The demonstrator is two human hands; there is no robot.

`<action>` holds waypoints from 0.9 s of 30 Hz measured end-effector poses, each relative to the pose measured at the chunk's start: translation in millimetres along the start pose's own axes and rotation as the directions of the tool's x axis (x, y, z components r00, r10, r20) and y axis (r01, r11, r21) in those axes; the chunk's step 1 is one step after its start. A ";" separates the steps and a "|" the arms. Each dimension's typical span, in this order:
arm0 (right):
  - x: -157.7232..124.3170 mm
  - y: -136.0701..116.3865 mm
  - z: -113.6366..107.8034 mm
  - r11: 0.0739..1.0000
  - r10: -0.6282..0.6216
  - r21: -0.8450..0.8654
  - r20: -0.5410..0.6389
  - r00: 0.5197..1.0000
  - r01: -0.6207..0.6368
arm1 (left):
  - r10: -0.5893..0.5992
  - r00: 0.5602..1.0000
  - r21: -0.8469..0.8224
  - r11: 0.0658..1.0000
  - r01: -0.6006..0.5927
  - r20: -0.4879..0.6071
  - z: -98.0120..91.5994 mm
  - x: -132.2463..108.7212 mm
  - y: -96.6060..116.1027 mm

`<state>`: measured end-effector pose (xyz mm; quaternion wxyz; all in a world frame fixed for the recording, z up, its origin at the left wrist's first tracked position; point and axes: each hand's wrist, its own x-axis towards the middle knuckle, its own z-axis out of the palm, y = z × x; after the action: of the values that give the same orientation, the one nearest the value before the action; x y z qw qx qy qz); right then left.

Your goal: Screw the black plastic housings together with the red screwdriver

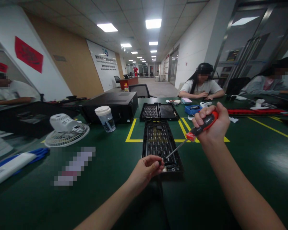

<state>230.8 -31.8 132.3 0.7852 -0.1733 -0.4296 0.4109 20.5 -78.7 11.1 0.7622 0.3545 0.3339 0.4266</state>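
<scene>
My right hand (212,124) is wrapped round the red and black handle of a screwdriver (179,149). The metal shaft slants down to the left, its tip close to the fingers of my left hand. My left hand (148,167) is pinched at the near end of a long black device (163,140), on or just above it. Whatever small dark piece the fingertips hold is too small to name. Inside the black device are rows of rounded dark shapes, with a few small loose-looking parts (173,169) in its near corner.
Behind the device lies an open black case (156,111). A lidded cup (106,118), a large black box (110,103) and a white fan part (66,129) stand left. A blue tray (193,109) is to the right. Co-workers sit across the green table (105,191).
</scene>
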 end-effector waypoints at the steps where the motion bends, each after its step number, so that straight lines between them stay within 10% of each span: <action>1: -1.1 -1.1 1.4 1.000 -0.007 -0.009 0.008 1.000 0.007 | -0.004 1.000 -0.005 1.000 0.004 0.001 0.4 -1.1 -0.6; 27: -20.1 -13.2 20.0 0.991 -0.076 -0.096 0.187 0.979 0.095 | -0.062 0.998 -0.104 0.992 0.064 0.023 7.4 -5.3 -10.2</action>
<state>215.2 -57.3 141.3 0.7493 -0.1569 -0.5278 0.3679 28.6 -89.3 7.7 0.7962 0.3075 0.3145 0.4155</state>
